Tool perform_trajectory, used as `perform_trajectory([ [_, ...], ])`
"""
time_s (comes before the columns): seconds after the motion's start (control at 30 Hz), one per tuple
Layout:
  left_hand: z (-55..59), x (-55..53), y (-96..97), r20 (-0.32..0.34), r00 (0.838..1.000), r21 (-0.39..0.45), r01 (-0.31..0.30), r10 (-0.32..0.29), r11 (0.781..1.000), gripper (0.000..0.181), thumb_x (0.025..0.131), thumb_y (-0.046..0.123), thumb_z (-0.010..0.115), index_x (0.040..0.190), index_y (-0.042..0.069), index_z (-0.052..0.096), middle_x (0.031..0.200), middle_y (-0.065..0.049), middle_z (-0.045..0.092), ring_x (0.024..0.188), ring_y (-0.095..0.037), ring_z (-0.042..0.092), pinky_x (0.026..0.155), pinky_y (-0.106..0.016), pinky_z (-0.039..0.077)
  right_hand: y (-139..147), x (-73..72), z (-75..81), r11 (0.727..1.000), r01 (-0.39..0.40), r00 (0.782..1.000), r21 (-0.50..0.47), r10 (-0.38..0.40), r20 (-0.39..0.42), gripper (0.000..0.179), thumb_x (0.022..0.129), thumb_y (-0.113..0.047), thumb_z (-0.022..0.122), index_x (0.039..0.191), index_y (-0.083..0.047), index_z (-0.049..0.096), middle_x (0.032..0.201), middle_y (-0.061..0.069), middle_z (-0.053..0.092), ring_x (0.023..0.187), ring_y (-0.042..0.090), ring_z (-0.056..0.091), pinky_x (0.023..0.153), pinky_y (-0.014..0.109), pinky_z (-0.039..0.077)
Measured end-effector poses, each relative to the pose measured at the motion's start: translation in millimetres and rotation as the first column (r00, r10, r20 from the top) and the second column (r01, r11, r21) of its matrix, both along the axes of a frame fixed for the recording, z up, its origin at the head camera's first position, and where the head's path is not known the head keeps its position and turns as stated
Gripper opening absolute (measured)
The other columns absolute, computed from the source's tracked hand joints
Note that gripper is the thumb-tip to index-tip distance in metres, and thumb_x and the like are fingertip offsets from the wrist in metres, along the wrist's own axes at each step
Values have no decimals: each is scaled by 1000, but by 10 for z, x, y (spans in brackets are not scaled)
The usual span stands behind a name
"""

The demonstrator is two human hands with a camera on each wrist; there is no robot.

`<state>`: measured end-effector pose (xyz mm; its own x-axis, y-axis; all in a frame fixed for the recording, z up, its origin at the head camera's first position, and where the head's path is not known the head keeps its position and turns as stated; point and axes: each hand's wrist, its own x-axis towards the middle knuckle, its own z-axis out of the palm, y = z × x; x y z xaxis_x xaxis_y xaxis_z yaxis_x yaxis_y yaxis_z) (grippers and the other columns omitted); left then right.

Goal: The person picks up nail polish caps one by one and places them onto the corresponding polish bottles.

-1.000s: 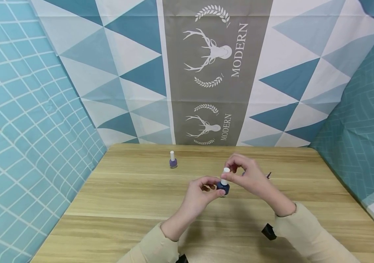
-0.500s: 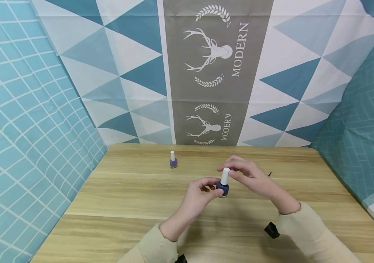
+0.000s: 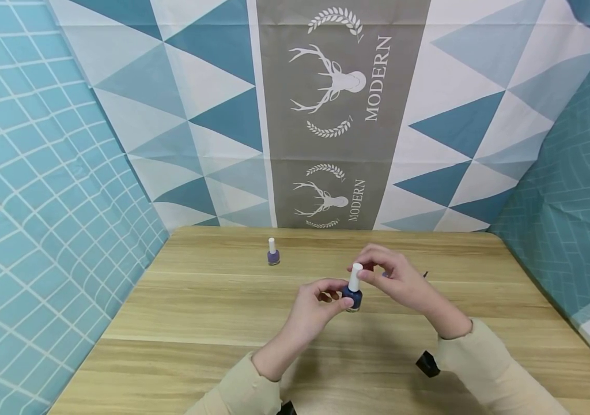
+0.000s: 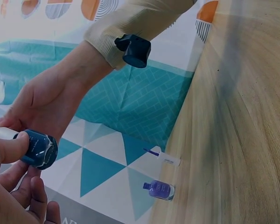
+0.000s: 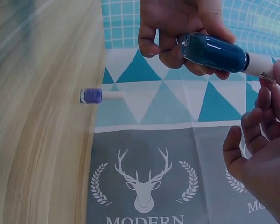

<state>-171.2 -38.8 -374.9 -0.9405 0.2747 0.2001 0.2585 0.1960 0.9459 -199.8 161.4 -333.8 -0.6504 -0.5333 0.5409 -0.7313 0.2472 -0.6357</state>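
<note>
A dark blue nail polish bottle (image 3: 352,298) with a tall white cap (image 3: 355,277) is held above the table. My left hand (image 3: 313,305) grips its glass body between thumb and fingers. At the top, my right hand (image 3: 396,279) pinches the cap; both hands' fingertips also show in the right wrist view. Beyond the right hand, an uncapped purple nail polish bottle (image 4: 160,190) stands on the table, mostly hidden by that hand in the head view. Beside it a white cap (image 4: 169,159) stands with its purple-coated brush (image 4: 151,152) pointing up.
A second purple nail polish bottle (image 3: 273,257), with its white cap on, stands toward the back of the wooden table (image 3: 196,311). Patterned cloth hangs behind the table (image 3: 326,132) and along both sides. A black wrist camera (image 3: 427,364) sits under the right sleeve.
The right fingers have shifted around the white cap, loosening and extending half a second ago, then curling in again. The left hand and the blue bottle have stayed nearly still.
</note>
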Motion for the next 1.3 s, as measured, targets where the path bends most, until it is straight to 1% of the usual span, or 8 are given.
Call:
perform_trajectory([
  [0.2,11,9,6,-1,1000,3,-17,17,1000,23,81,23,75,102,15,72,92,3,68,83,-15,54,75,-27,44,-12,-12,-5,999,43,999,-8,-43,-13,26,83,3,66,97,-19,66,87,-6,57,75,9,49,65,24,43],
  [0.53,15,14,22,-13,999,22,-37,38,999,23,77,24,79,97,16,73,90,2,70,84,-25,53,74,-26,41,-161,213,259,987,160,987,-26,-159,28,18,77,6,71,84,-8,64,80,-5,54,72,8,47,63,23,42],
  [0.63,22,20,27,-19,999,28,-41,42,999,23,76,23,80,96,15,73,90,1,70,84,-25,52,73,-25,41,-166,193,226,983,181,983,-29,-180,46,18,76,5,72,82,-9,63,79,-5,53,72,8,48,63,25,42],
  [0.83,18,18,36,-19,999,16,-38,38,999,23,76,23,79,97,15,72,89,3,69,83,-22,52,74,-26,42,-114,35,19,983,184,979,-25,-181,88,21,77,2,73,84,-13,61,82,-3,54,75,11,50,66,28,45],
  [0.97,3,10,20,-33,999,3,-34,34,999,23,78,23,77,99,14,72,90,3,68,83,-20,54,75,-27,42,-61,3,-27,994,110,988,5,-109,113,18,86,-4,65,101,-13,64,95,-3,59,81,12,52,71,26,46],
  [1.1,-10,0,-2,-53,998,-23,-38,37,999,24,80,22,76,102,14,72,91,3,69,83,-16,55,76,-26,43,-8,-9,-14,999,-41,991,5,40,126,29,95,-4,51,121,-11,61,109,0,59,90,14,52,74,28,46],
  [1.2,-13,-6,-5,-69,997,-42,-32,29,999,24,80,22,76,103,14,72,92,3,70,81,-11,56,76,-27,44,12,-20,5,989,-145,980,1,144,136,33,96,-1,47,124,-10,59,113,2,57,96,16,50,77,30,45],
  [1.3,-16,-8,-1,-88,996,-48,-21,17,999,25,80,21,75,103,12,72,93,1,71,80,-9,55,76,-28,46,14,-20,25,981,-195,969,13,191,155,33,96,0,46,123,-11,60,115,2,56,102,18,49,81,31,46],
])
